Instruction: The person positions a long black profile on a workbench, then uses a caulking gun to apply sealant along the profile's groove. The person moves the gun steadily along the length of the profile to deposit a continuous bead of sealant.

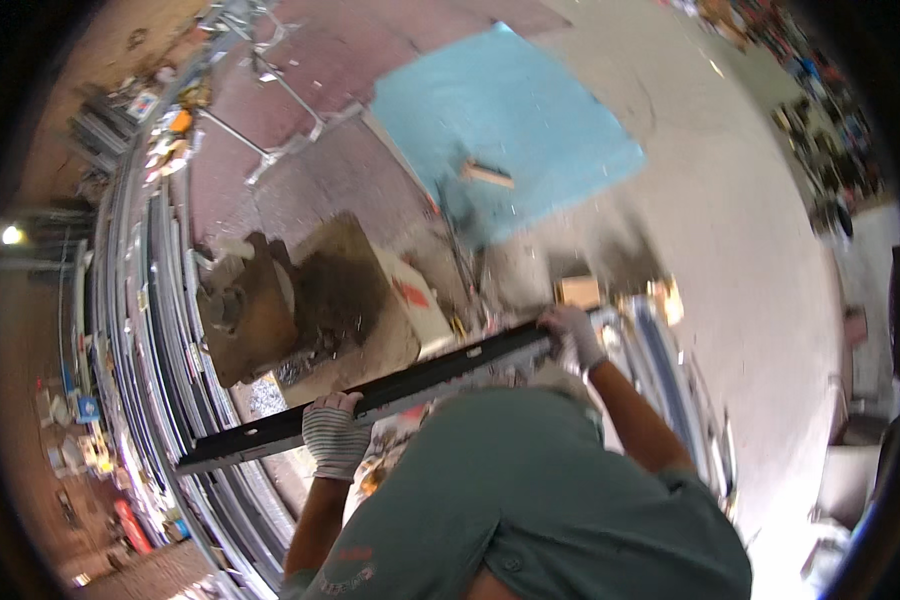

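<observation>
From where I stand, the person has a long, dark metal bar with slots along it [430, 372] held slantwise before the body, its left end over a bundle of long grey and silver metal lengths [155, 290]. The left hand in a striped white-and-grey knitted glove [335, 438] has its fingers curled over the bar; the right hand in a pale glove [572, 338] grips near the far end, its fingertips blurred. Just beyond the bar sits a squat brown-and-cream block with a dark, grimy top [415, 312]. I'd call this step handling the bar two-handed; the next move calls for both grips staying firm and the overhanging left end kept clear of the bundle.
</observation>
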{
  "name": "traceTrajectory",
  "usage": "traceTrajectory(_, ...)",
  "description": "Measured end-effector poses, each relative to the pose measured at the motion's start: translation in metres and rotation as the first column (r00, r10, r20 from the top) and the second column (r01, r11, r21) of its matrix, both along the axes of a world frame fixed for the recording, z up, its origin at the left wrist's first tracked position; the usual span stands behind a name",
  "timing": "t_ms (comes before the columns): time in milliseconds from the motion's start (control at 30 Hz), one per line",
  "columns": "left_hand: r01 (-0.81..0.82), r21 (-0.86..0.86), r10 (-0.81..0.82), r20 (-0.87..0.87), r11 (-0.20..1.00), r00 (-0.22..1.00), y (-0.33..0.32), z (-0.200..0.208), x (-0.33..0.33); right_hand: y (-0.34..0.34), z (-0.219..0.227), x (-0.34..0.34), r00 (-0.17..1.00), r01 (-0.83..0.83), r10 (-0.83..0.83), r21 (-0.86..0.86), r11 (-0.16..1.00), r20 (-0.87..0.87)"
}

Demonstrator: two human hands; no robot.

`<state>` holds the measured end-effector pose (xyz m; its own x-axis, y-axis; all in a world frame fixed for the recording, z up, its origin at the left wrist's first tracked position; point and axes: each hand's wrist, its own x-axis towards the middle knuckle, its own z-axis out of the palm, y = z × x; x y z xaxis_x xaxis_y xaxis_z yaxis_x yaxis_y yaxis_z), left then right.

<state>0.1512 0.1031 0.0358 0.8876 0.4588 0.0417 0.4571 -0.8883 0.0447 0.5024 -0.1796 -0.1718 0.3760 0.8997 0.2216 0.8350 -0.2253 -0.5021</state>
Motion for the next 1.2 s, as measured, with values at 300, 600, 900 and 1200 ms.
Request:
traceTrajectory(300, 0.217, 0.282, -0.236, 0.036, 0.935, 0.971, -0.035, 0.113, 0.241, -0.057, 0.081, 0.166, 0.995, 0.054, -0.075, 0.258, 0.965, 0.071)
traceTrajectory(600, 0.192, -0.586, 0.576, 0.810, 0.787, 0.109, 0.018, 0.065, 0.398, 0.028, 0.138, 0.306, 0.913, 0.240, -0.360, 0.459, 0.855, 0.193)
traceTrajectory(900, 0.530, -0.732, 0.903, -0.315, -0.428, 0.293, 0.118, -0.052, 0.656, 0.133, 0.108, 0.519, 0.836, 0.177, -0.354, 0.404, 0.898, 0.420)
traceTrajectory(1200, 0.542, -0.664, 0.839, -0.260, -0.515, 0.478, 0.221, -0.033, 0.849, 0.201, 0.135, 0.718, 0.891, 0.207, -0.294, 0.265, 0.942, 0.346)
